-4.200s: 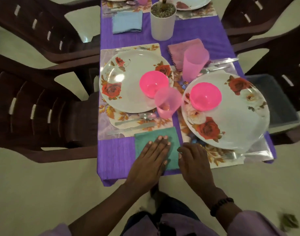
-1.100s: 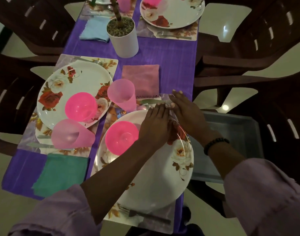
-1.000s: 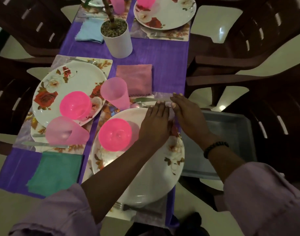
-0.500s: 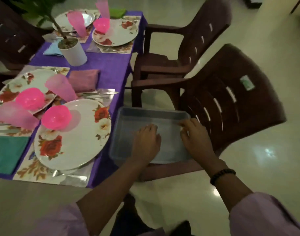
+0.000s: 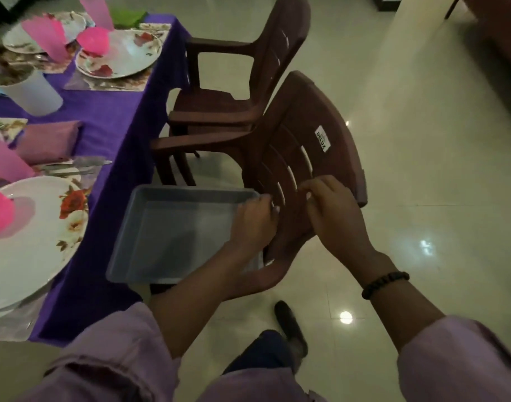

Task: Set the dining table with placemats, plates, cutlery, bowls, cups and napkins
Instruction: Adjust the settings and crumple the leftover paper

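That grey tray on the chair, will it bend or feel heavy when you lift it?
The grey tray looks like thin moulded plastic with nothing in it, so it is probably light. Its raised rim should keep it fairly stiff. The left hand is at only one corner, so it might tip down on the far side unless the right hand helps.

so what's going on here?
A person stands beside a set table: floral plates, pink bowls and cups are laid out. Both hands are over the grey tray on the brown chair. The left hand is at the tray's right rim; the right hand hovers by the chair back with curled fingers, holding nothing visible.
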